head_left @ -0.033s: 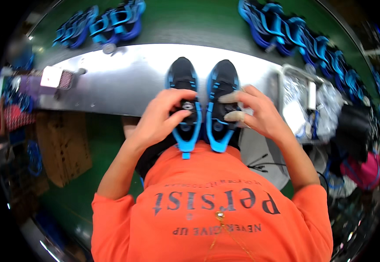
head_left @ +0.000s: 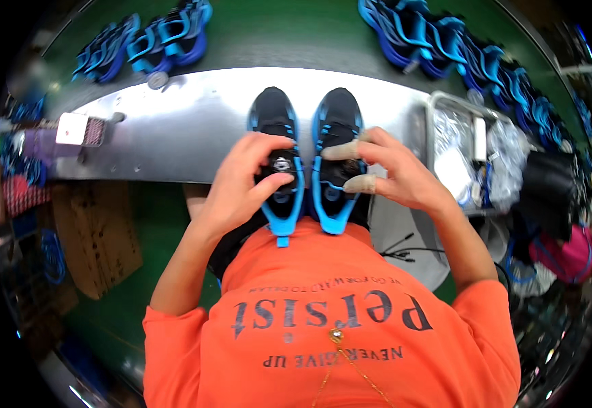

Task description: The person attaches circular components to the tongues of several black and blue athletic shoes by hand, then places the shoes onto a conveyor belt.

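Two black-and-blue sports shoes lie side by side, toes pointing away from me, with their heels reaching past the metal table's near edge. My left hand (head_left: 247, 170) is closed on the left shoe (head_left: 273, 109) from its outer side, thumb and forefinger set apart across the tongue. Between those fingertips shows a round pale mark on the tongue. My right hand (head_left: 394, 166) grips the right shoe (head_left: 339, 109) the same way, with pale covers on its thumb and a finger. The undersides of both shoes are hidden.
The metal table (head_left: 173, 129) carries a small box (head_left: 73, 129) at left and a metal tray (head_left: 432, 146) of clear plastic bags at right. Beyond it, rows of similar shoes (head_left: 187, 34) stand on a green surface. A cardboard sheet (head_left: 95, 231) is at lower left.
The whole view has shifted slightly, so the table and shoes appear a little further left. The right thumb and finger sit slightly differently on the right shoe, and the two shoes remain side by side.
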The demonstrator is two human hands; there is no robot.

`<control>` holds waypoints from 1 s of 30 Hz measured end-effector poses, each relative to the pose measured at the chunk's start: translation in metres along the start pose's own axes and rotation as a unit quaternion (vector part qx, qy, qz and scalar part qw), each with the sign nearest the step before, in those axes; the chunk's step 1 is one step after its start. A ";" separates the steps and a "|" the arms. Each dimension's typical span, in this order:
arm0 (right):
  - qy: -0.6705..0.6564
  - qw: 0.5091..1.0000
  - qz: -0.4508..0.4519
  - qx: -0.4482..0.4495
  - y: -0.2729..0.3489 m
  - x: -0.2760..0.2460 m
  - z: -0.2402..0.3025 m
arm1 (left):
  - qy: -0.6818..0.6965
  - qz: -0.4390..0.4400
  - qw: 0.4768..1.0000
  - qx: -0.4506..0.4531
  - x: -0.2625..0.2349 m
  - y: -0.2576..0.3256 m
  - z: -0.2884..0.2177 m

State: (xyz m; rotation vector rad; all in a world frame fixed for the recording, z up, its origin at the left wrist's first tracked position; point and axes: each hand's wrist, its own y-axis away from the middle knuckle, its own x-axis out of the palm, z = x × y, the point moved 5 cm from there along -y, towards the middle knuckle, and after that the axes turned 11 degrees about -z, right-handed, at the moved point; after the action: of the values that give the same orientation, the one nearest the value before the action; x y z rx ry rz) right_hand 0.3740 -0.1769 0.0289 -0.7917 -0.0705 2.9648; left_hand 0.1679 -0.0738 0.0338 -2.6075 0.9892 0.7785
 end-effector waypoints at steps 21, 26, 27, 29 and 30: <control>0.017 0.999 -0.029 -0.042 0.008 0.012 -0.020 | 0.036 0.008 0.998 -0.045 0.017 -0.004 0.003; 0.060 0.994 -0.092 0.010 0.012 0.014 -0.019 | -0.028 -0.025 0.998 -0.041 0.021 -0.006 0.004; 0.040 0.996 -0.080 -0.011 0.012 0.013 -0.019 | -0.023 -0.025 0.999 -0.037 0.021 -0.007 0.003; 0.001 0.997 -0.059 -0.055 0.009 0.009 -0.016 | -0.025 -0.023 0.999 -0.033 0.021 -0.005 0.004; 0.009 0.995 -0.064 -0.075 0.008 0.011 -0.018 | -0.026 -0.021 0.999 -0.031 0.021 -0.005 0.004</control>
State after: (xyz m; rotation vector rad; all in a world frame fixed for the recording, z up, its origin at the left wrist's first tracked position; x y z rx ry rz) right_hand 0.3729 -0.1835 0.0075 -0.7985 -0.3348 2.8562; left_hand 0.1829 -0.0800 0.0185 -2.6366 0.9057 0.8750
